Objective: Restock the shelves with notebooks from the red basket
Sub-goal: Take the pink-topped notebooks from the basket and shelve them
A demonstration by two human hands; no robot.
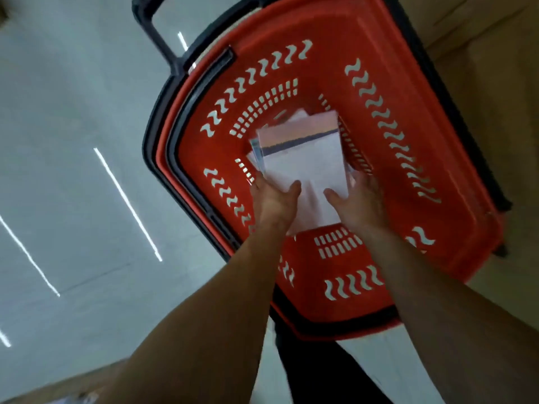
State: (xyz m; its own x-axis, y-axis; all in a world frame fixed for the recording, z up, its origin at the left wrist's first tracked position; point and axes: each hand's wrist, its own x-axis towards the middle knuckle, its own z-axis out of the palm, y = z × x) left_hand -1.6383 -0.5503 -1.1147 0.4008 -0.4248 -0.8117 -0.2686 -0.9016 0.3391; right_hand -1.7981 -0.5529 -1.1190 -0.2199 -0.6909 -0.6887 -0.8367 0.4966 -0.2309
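Observation:
A red basket (376,176) with a black rim and wavy cut-outs stands on the floor below me. Inside it lies a stack of pale pink and white notebooks (306,158), the top one with a dark stripe across it. Both my arms reach down into the basket. My left hand (272,199) grips the stack's left near edge, thumb on top. My right hand (355,202) grips its right near edge, thumb on the cover. The fingers under the stack are hidden.
The basket's black pull handle (154,33) sticks out at the upper left. Grey tiled floor (73,170) with light reflections lies to the left. Brown cardboard boxes (481,53) stand to the right of the basket. A dark trouser leg (320,374) shows below.

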